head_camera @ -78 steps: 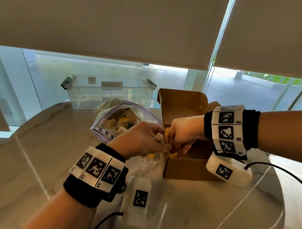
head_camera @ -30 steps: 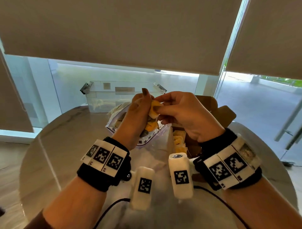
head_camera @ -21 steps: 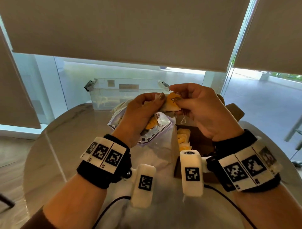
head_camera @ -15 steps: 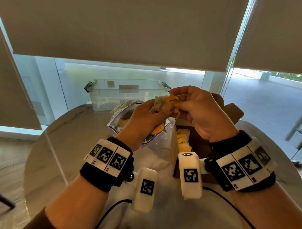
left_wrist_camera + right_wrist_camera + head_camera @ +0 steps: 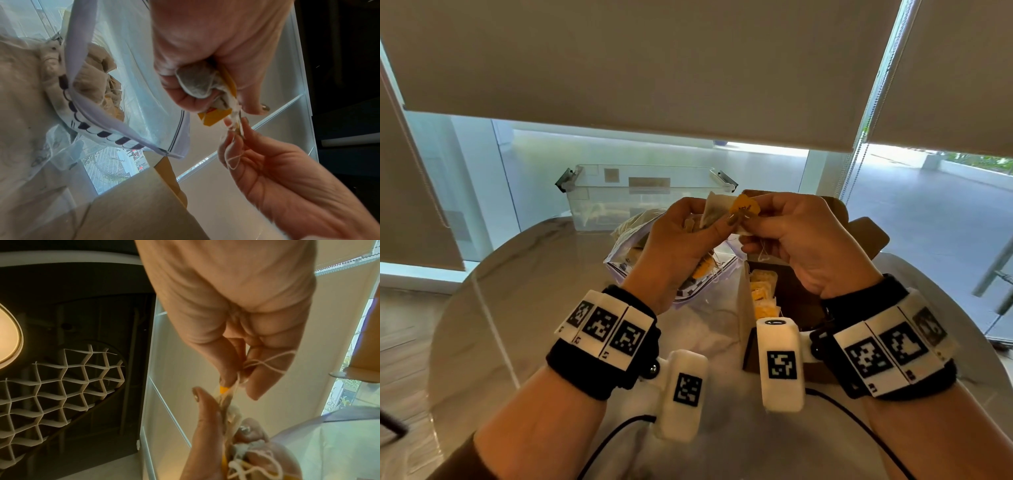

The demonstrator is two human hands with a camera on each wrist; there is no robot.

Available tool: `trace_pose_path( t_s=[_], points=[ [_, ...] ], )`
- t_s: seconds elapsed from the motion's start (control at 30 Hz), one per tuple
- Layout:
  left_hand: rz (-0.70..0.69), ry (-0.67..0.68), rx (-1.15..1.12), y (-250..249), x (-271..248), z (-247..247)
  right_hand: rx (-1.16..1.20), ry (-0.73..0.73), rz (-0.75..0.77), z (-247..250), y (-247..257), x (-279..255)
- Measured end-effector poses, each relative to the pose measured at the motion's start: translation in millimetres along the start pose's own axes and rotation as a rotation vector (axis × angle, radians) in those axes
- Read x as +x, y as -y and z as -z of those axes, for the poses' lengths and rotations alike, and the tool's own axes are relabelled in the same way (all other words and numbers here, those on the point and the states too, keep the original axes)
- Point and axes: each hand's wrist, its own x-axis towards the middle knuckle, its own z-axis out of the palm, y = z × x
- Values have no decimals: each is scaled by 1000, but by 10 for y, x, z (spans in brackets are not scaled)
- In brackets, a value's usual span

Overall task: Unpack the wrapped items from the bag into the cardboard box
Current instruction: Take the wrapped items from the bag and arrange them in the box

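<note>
— Yellow tag (image 5: 745,208) and tea bag (image 5: 714,214): who has them?
— The left hand (image 5: 681,240) clutches a bunch of tea bags; the right hand (image 5: 801,246) pinches the tag and string, raised above the table (image 5: 524,308).
— The rest?
— The plastic bag (image 5: 626,246) lies left of the cardboard box (image 5: 743,301), which already contains tea bags.

Yellow-tagged tea bags (image 5: 717,214) above open box (image 5: 743,308)

Bag (image 5: 619,251) clear glossy plastic; box (image 5: 743,308) matt brown cardboard; table (image 5: 534,291) polished marble-look; tub (image 5: 647,198) clear plastic.
</note>
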Motion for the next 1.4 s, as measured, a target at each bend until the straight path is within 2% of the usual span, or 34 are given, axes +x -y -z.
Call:
trace_pose_path(
  t_s=[0.3,0.5,0.73,0.87,1.0,1.13,1.27,1.33,1.4],
  points=[
    [-4,33,-6,0,-8,4,64,-99,14,19,-4,1],
    [61,-24,-106,11,31,36,84,-170,-12,118,-4,35],
    [73,-15,-139,-11,7,21,68,-147,-12,153,-20,37],
    [60,-2,-44,-27,0,20,16,-101,-27,188,5,1],
    [57,65,138,-16,7,37,-200,-43,1,327,56,-92],
    [52,248,445,0,-6,47,-676,99,48,494,128,-197],
    [91,439,620,5,-76,33,-890,305,-129,547,198,-227],
    [136,533,626,23,-93,27,-991,402,-217,513,212,-198],
    [172,571,573,44,-110,17,-1083,478,-291,443,194,-157]
  ],
)
